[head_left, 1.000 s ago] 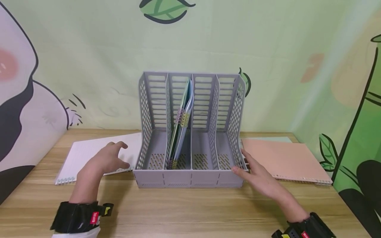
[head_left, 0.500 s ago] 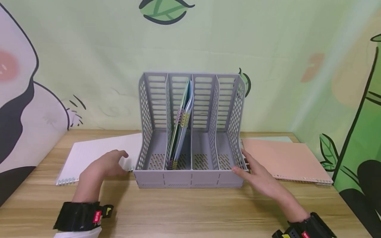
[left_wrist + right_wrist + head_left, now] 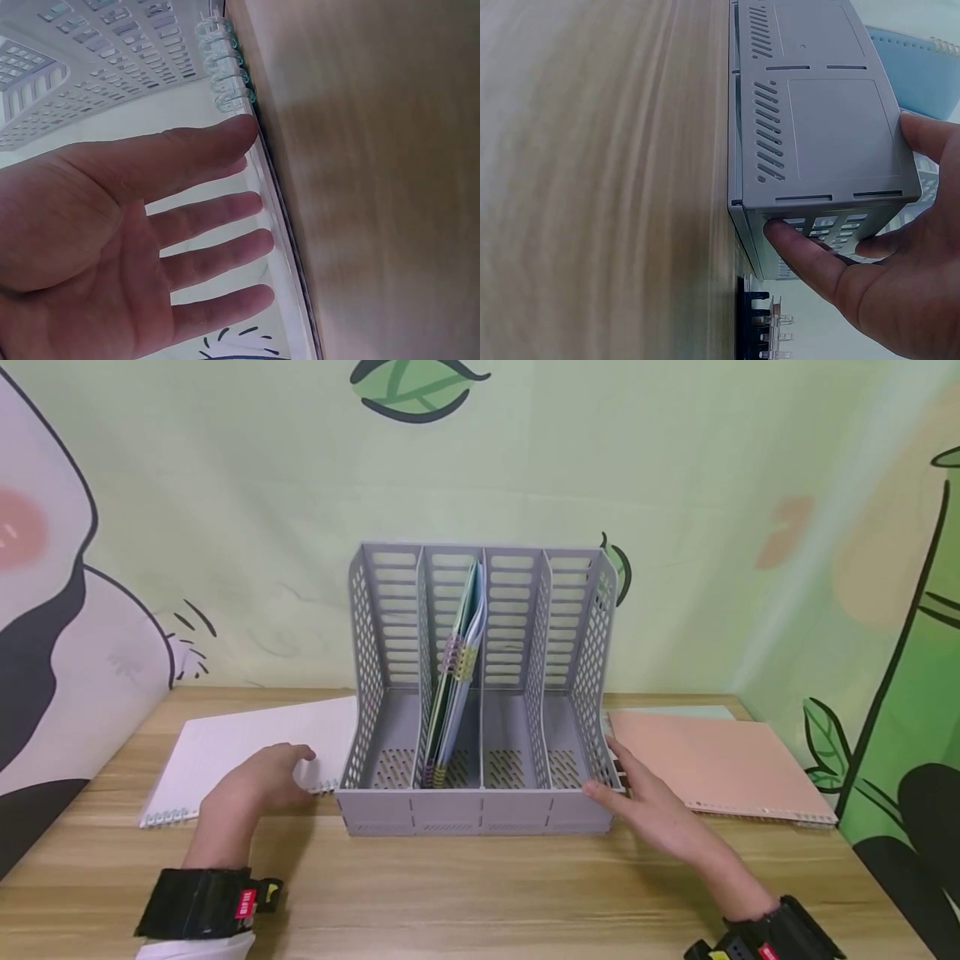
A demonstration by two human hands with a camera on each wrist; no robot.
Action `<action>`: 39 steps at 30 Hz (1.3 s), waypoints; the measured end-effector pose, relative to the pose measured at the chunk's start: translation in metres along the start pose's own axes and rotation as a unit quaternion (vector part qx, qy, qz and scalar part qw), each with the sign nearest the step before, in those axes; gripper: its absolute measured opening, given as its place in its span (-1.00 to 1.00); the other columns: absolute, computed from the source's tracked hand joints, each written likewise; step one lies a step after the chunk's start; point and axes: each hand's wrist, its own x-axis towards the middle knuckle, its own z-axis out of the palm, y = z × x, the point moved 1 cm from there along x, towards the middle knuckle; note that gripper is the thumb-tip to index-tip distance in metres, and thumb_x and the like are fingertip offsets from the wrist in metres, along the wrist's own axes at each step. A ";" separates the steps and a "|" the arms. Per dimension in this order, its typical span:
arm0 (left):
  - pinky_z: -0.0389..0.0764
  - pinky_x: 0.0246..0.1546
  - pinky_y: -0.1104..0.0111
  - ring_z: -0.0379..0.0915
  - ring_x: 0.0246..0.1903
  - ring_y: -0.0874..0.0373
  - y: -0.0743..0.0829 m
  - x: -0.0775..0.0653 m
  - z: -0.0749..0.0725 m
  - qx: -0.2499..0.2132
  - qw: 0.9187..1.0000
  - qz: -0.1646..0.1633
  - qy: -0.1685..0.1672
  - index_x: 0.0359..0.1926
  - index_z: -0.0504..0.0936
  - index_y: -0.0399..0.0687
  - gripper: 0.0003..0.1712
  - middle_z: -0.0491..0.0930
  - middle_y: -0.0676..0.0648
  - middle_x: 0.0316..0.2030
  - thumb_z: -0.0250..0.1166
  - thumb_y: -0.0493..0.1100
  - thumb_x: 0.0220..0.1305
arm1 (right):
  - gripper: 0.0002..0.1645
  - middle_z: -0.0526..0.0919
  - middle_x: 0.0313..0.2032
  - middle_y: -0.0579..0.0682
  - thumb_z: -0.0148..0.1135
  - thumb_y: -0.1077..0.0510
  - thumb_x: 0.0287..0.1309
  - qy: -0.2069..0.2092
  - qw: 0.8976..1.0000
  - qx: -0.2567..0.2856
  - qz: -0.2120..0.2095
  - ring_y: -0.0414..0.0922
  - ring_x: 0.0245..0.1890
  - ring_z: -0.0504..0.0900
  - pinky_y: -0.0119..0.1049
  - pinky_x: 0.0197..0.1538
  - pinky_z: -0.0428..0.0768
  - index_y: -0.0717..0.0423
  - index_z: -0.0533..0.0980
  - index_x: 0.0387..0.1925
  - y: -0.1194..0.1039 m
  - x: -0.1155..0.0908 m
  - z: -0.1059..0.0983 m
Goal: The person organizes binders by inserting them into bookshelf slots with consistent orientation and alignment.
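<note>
A grey desktop file rack (image 3: 525, 814) with upright dividers stands in the middle of the table. My right hand (image 3: 652, 797) holds its front right corner, the thumb over the front rim and fingers against the perforated side, as the right wrist view also shows. To the left of the rack lies a white spiral notebook (image 3: 232, 739). Over its near edge is my left hand (image 3: 258, 781), holding nothing. In the left wrist view its thumb and straight fingers (image 3: 217, 311) spread along the notebook's edge, close by the pale green rings (image 3: 227, 64).
Several thin spiral notebooks (image 3: 456, 685) lean in the rack's second slot from the left. Right of the rack lie a peach notebook (image 3: 720, 764) and a pale green one (image 3: 708, 711) partly beneath it. A cartoon-printed cloth (image 3: 525, 460) hangs behind the wooden table (image 3: 480, 893).
My left hand has come down slightly toward the white notebook's near edge, its thumb turning out of the head view. The right hand, rack and notebooks stay where they were.
</note>
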 end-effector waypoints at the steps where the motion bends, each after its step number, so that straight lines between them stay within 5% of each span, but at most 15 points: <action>1: 0.35 0.06 -0.13 0.29 0.16 -0.37 0.000 0.000 0.000 0.001 1.000 0.000 0.000 0.23 0.46 -0.33 -0.27 0.38 -0.41 0.17 0.48 -0.20 0.03 | -0.01 0.27 0.32 0.25 0.10 -0.21 0.38 0.000 1.000 0.001 0.000 0.17 0.22 0.40 0.04 0.17 0.41 0.12 -0.13 0.55 0.000 0.000 0.000; 23: 0.47 -0.11 -0.10 0.35 -0.01 -0.33 0.005 0.000 0.001 0.056 0.998 0.009 0.006 0.17 0.52 -0.35 -0.31 0.41 -0.39 0.00 0.49 -0.18 0.00 | 0.00 0.27 0.32 0.26 0.10 -0.20 0.38 -0.002 1.000 0.004 0.003 0.19 0.22 0.40 0.02 0.16 0.42 0.14 -0.13 0.55 0.001 0.001 0.000; 30: 0.53 -0.16 0.01 0.44 -0.18 -0.14 0.005 0.002 0.003 0.053 0.998 0.020 0.004 0.13 0.54 -0.41 -0.36 0.42 -0.36 -0.08 0.47 -0.25 0.00 | -0.01 0.27 0.32 0.26 0.10 -0.20 0.38 -0.003 1.000 0.003 0.003 0.19 0.22 0.40 0.02 0.16 0.42 0.14 -0.13 0.54 0.001 0.001 0.000; 39: 0.53 -0.16 0.00 0.50 -0.23 -0.17 0.010 0.007 0.007 0.117 0.993 0.020 -0.016 0.05 0.53 -0.45 -0.59 0.36 -0.52 -0.04 0.32 -0.33 0.19 | 0.00 0.24 0.33 0.27 0.09 -0.21 0.38 -0.004 1.000 0.001 0.002 0.20 0.24 0.38 0.05 0.17 0.40 0.14 -0.15 0.55 0.001 0.000 -0.001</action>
